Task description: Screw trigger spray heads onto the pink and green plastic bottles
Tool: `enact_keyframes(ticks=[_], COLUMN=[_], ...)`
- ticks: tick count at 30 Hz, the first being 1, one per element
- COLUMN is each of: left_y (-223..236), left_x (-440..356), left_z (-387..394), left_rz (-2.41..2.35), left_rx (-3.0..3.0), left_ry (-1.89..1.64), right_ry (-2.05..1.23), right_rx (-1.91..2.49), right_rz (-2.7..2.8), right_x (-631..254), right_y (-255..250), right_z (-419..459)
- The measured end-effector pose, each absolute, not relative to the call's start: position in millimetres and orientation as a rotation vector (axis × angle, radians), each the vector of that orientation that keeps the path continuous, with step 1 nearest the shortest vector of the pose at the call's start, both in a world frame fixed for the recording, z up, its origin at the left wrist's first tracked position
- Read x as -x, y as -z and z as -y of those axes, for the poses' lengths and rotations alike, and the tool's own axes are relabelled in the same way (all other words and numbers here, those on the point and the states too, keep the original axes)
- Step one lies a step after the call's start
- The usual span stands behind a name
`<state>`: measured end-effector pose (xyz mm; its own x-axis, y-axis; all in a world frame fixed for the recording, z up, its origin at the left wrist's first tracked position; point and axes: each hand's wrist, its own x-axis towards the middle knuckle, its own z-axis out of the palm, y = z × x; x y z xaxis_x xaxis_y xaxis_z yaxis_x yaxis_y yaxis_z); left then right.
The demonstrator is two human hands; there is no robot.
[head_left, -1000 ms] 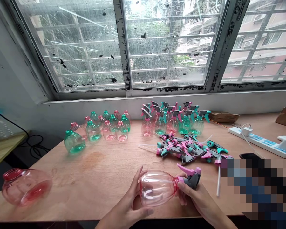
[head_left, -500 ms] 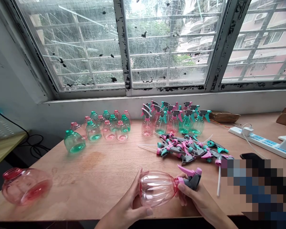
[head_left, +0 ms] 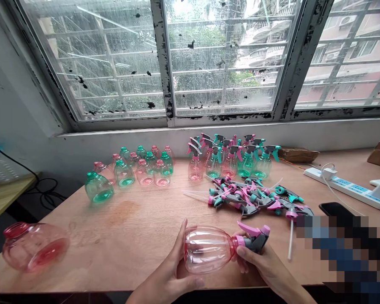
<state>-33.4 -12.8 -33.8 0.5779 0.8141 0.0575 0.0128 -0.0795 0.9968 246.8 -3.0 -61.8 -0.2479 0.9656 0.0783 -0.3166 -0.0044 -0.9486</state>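
A clear pink spray bottle (head_left: 207, 250) lies on its side between my hands, above the table's front edge. My left hand (head_left: 174, 270) is wrapped round its base, thumb below and fingers behind. At the neck, my right hand (head_left: 256, 257) grips the pink collar of the trigger sprayer (head_left: 255, 237) with thumb and fingers. That sprayer has a grey body and a pink trigger pointing up, and it sits on the bottle's mouth. Beyond my hands lies a heap of loose pink, teal and grey spray heads (head_left: 247, 196), some with thin tubes.
Open pink and green bottles (head_left: 145, 173) stand at the back left, with a pink bottle (head_left: 34, 247) nearer at left. Bottles with spray heads (head_left: 229, 162) stand by the wall. At right are a power strip (head_left: 348, 188), a phone (head_left: 335, 208) and a blurred patch.
The bottle and both hands have hardly moved. The sprayer's trigger end has shifted slightly to the right. The blurred patch at right has changed a little.
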Motion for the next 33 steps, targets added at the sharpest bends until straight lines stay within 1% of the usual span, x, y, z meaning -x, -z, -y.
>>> enact_keyframes(ticks=[4, 12, 20, 33], left_y=[36, 23, 26, 21], left_x=[34, 28, 33, 28], left_z=[13, 19, 16, 21], left_rz=[-0.739, -0.792, -0.746, -0.777], left_rx=[-1.440, -1.437, -1.464, -1.383], left_ry=[-0.782, -0.812, -0.741, -0.794], right_ry=[-1.506, -1.510, -1.504, -1.471], right_rx=[0.814, 0.800, 0.817, 0.828], right_rz=[1.167, 1.108, 1.123, 1.059], right_x=[-247, -245, -245, -245], right_y=[62, 59, 60, 61], right_z=[3, 4, 3, 6])
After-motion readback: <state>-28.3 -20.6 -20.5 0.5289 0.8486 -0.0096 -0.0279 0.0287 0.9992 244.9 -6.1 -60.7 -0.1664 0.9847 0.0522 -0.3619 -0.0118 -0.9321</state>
